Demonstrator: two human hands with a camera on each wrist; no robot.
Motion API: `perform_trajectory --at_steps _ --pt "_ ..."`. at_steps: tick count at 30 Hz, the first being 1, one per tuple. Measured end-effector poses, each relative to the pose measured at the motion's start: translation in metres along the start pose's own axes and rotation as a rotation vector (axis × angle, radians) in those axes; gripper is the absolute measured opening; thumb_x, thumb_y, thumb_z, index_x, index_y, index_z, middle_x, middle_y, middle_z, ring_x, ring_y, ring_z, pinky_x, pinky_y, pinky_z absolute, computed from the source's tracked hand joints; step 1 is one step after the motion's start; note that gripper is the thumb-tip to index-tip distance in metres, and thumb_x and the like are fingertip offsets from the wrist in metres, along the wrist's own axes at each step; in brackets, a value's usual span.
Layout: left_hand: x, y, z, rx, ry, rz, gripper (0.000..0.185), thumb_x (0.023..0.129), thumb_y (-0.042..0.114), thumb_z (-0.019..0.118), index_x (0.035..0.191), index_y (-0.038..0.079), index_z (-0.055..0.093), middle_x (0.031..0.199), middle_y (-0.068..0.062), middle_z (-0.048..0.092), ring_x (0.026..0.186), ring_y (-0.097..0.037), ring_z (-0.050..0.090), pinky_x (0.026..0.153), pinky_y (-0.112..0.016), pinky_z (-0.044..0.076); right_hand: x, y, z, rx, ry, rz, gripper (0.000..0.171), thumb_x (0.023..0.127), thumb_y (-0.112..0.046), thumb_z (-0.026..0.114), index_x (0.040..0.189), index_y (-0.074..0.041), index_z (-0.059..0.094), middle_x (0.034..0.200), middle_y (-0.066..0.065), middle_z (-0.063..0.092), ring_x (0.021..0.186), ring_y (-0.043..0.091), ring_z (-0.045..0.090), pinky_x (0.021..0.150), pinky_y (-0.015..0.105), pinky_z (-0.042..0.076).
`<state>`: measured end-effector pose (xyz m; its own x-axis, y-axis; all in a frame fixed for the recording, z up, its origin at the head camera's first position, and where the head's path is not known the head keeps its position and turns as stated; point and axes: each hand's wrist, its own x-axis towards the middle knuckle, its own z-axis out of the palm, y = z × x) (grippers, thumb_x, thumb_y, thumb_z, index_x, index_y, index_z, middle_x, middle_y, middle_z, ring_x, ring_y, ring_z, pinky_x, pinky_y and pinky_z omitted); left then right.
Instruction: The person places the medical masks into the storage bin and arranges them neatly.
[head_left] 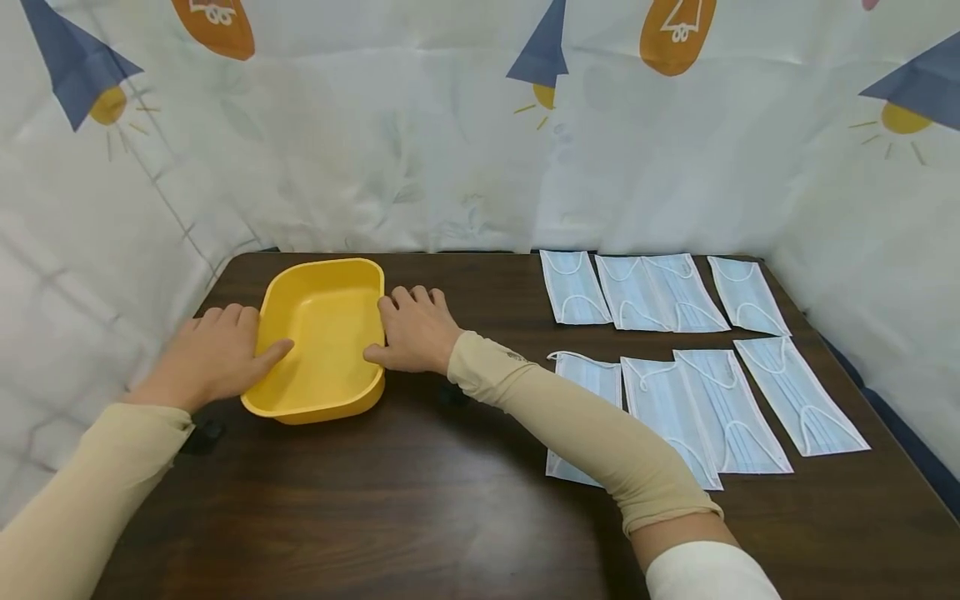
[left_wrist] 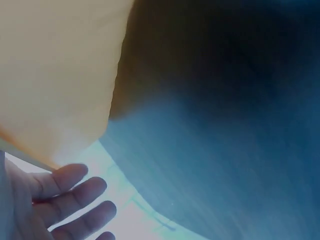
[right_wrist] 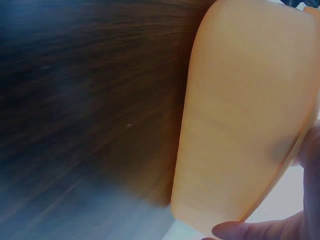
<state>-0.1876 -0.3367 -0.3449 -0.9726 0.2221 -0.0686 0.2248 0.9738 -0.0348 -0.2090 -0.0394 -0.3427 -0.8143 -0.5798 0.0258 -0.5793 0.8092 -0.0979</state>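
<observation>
**Both hands flanking yellow tub, left half of surface**

Yellow tub (head_left: 322, 342) sitting flat on dark wood surface (head_left: 450, 500), left of centre, long axis running away from viewer, nothing inside. Left hand (head_left: 213, 354) laid against tub's left wall, fingers (head_left: 232, 315) straight and relaxed, thumb angled in over near-left rim; no curl round anything. Right hand (head_left: 416, 329) pressed to tub's right wall, fingers (head_left: 412, 296) loosely spread along far-right rim, thumb low by near-right corner. Looks like flat contact both sides, not a pinch. Beige sleeves on both forearms; white cuff showing at right elbow.

Left wrist view: blurred yellow wall (left_wrist: 60, 75) filling upper left, fingers (left_wrist: 75, 192) extended and slightly apart below it, dark surface (left_wrist: 225, 125) to the right. Right wrist view: tub's outer wall (right_wrist: 245, 115) upright beside wood grain (right_wrist: 90, 100), one fingertip (right_wrist: 260, 231) along bottom edge; rest of hand mostly out of shot, so grip detail from there not clear.

Right half of surface: blue face masks in 2 rows, well apart from tub. Back row (head_left: 660, 292) – 4 pcs, middle two overlapping. Front row (head_left: 720, 408) – 4 pcs, leftmost partly hidden under right forearm, next two overlapping. Ear loops visible on most.

White printed cloth backdrop (head_left: 450, 150) on 3 sides, w/ blue paper-plane, orange and yellow motifs.
</observation>
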Motion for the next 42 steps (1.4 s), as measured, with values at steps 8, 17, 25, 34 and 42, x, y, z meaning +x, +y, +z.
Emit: perform_trajectory --at_steps 8,17,25,34,42 --pt "0.002 0.013 0.003 -0.036 -0.010 0.014 0.081 0.105 0.059 0.035 0.132 -0.017 0.046 0.120 -0.036 0.052 0.108 -0.051 0.048 0.090 -0.064 0.040 -0.012 0.009 0.006 -0.026 0.024 0.001 0.046 0.096 -0.057 0.045 0.120 -0.018 0.053 0.125 0.003 0.052 0.102 0.024 0.046 0.094 0.040 0.039" --pt "0.006 0.023 0.004 0.006 -0.005 0.052 0.055 0.104 0.036 0.044 0.125 -0.014 0.045 0.119 -0.034 0.048 0.108 -0.051 0.045 0.089 -0.064 0.038 -0.022 0.016 0.008 -0.068 0.044 -0.001 0.046 0.097 -0.054 0.044 0.121 -0.017 0.053 0.125 0.004 0.052 0.104 0.024 0.045 0.094 0.040 0.039" --pt "0.007 0.032 0.005 0.012 0.010 0.065 0.050 0.101 0.030 0.044 0.123 -0.014 0.045 0.115 -0.032 0.049 0.106 -0.050 0.044 0.088 -0.063 0.038 -0.030 0.020 0.006 -0.079 0.056 0.007 0.047 0.097 -0.054 0.046 0.123 -0.016 0.055 0.123 0.004 0.053 0.106 0.025 0.046 0.094 0.042 0.040" --pt "0.008 0.038 0.008 0.007 0.029 0.077 0.050 0.101 0.031 0.046 0.122 -0.014 0.045 0.113 -0.031 0.049 0.105 -0.049 0.044 0.086 -0.062 0.038 -0.033 0.026 0.008 -0.076 0.056 0.011 0.046 0.097 -0.054 0.047 0.122 -0.017 0.055 0.121 0.004 0.052 0.106 0.026 0.045 0.096 0.043 0.040" --pt "0.009 0.048 0.006 -0.011 0.008 0.085 0.052 0.101 0.032 0.047 0.124 -0.014 0.044 0.114 -0.030 0.049 0.105 -0.048 0.043 0.085 -0.060 0.038 -0.040 0.031 0.008 -0.087 0.057 0.024 0.045 0.097 -0.054 0.047 0.121 -0.017 0.056 0.122 0.005 0.052 0.107 0.026 0.044 0.096 0.043 0.040"
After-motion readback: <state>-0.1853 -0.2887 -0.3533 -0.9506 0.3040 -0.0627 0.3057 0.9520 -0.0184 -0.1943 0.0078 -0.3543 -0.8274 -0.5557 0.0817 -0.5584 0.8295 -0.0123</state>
